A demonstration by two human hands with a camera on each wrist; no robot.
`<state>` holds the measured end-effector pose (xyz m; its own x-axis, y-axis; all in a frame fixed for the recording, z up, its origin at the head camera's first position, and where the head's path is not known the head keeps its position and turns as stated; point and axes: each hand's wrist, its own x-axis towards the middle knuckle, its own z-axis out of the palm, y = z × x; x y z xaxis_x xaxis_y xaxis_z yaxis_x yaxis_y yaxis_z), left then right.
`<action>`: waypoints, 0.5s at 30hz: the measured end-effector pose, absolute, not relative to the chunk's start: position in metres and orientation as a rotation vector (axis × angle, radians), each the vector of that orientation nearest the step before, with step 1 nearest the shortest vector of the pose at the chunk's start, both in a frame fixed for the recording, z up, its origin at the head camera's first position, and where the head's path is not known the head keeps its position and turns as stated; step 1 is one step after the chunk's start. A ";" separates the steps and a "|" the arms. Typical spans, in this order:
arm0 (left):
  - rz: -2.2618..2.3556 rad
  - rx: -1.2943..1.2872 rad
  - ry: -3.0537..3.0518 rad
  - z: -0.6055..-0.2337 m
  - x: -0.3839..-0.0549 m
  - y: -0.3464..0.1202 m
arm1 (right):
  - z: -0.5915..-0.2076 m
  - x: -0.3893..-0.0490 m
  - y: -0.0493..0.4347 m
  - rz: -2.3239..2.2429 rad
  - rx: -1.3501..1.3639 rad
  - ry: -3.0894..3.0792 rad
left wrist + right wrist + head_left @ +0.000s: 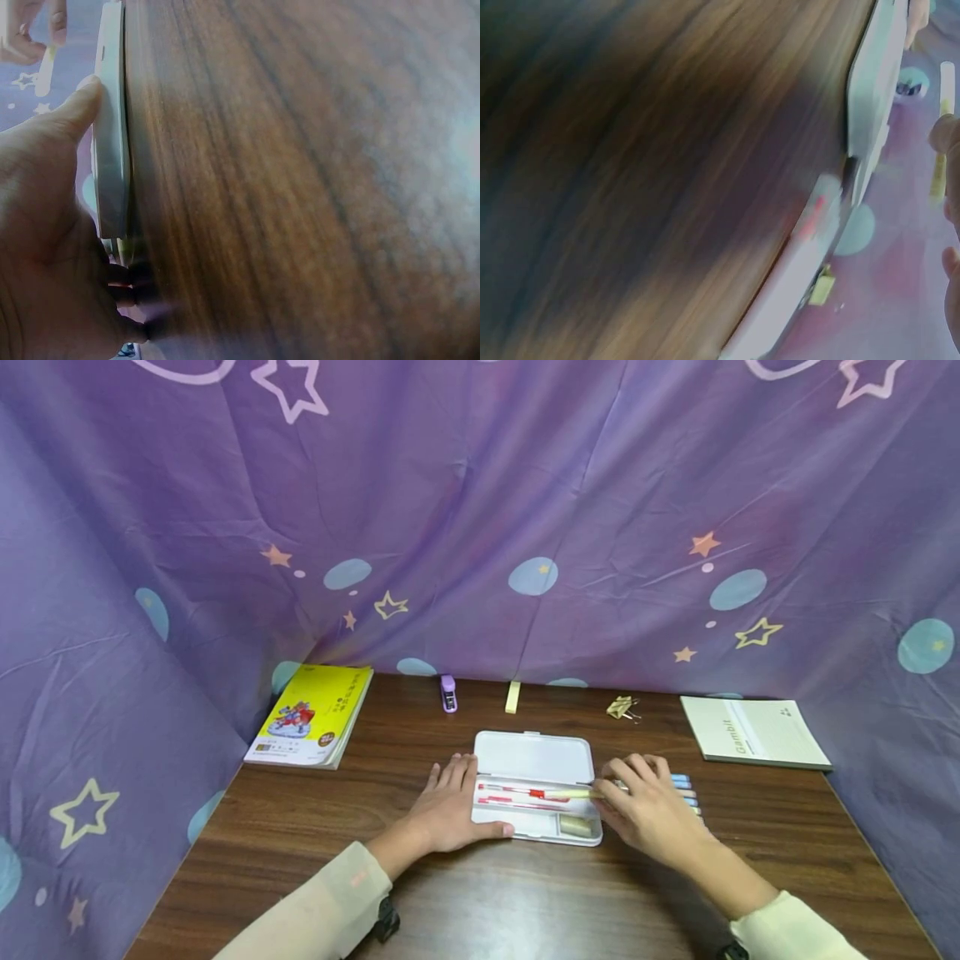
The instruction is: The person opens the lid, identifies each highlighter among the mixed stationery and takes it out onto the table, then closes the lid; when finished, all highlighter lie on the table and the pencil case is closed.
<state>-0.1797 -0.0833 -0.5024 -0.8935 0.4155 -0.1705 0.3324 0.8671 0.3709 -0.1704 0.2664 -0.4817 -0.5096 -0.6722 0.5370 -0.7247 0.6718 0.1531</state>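
A white pencil case (532, 758) lies with its lid folded back on the table. Red and clear pens (506, 800) lie inside, and a grey-green block (575, 825) sits in its front right corner. My left hand (448, 810) rests against the case's left side, fingers extended; its thumb lies along the front rim, seen also in the left wrist view. My right hand (648, 802) pinches a pale yellow pen (570, 793) over the right end of the case. The right wrist view shows this pen (946, 112) as yellow and white, with fingers around its middle.
Several blue-ended pens (684, 787) lie beyond my right hand, partly hidden by it. Along the back stand a yellow book (315, 710), a purple stapler (448, 693), a yellow strip (513, 697), gold binder clips (621, 707) and a pale notebook (757, 731). A purple curtain (480, 510) hangs behind.
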 end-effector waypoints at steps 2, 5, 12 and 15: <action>0.491 0.569 2.795 -0.503 -0.179 -0.083 | -0.482 -0.169 0.274 0.109 1.066 -2.320; 0.490 0.568 2.793 -0.503 -0.179 -0.083 | -0.482 -0.166 0.286 0.097 1.049 -2.324; 0.480 0.567 2.790 -0.502 -0.179 -0.083 | -0.484 -0.161 0.307 0.102 0.983 -2.320; 0.485 0.567 2.788 -0.501 -0.180 -0.083 | -0.486 -0.158 0.315 0.098 0.963 -2.312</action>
